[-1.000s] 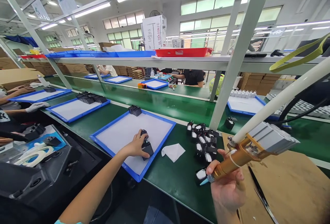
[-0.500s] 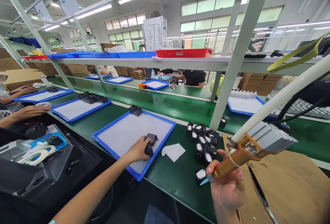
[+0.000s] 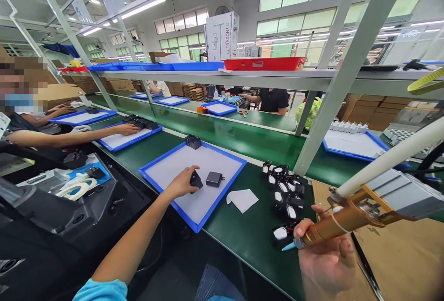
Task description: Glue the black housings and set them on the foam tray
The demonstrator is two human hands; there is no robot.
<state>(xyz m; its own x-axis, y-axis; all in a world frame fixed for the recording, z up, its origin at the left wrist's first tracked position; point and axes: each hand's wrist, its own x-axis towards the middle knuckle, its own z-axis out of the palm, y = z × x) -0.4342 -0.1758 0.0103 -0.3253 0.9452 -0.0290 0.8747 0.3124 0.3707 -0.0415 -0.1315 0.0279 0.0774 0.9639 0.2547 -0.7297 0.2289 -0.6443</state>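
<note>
My left hand (image 3: 180,184) is closed round a black plug adapter (image 3: 196,181), over the blue-rimmed tray (image 3: 222,198) with its white lining. Just right of it a second black adapter (image 3: 214,179) lies alone on the lining, prongs to the right. A short row of adapters (image 3: 193,142) stands at the tray's far corner. My right hand (image 3: 326,259) grips a gold-coloured glue dispenser (image 3: 328,230) with a pale blue nozzle (image 3: 288,246). The nozzle tip is close to a black housing with a white patch (image 3: 280,233); whether they touch I cannot tell.
Several black-and-white housings (image 3: 286,187) are piled left of a shelf post (image 3: 342,76). A white cloth or paper (image 3: 243,200) lies beside the tray. Tweezers (image 3: 366,264) rest on brown cardboard (image 3: 405,259). At left, a co-worker's hand (image 3: 127,129) reaches over another tray.
My left hand has moved left with one adapter, away from the other, which stays on the tray. The camera view has shifted left. At left, a co-worker's arm now reaches to the adapters.
</note>
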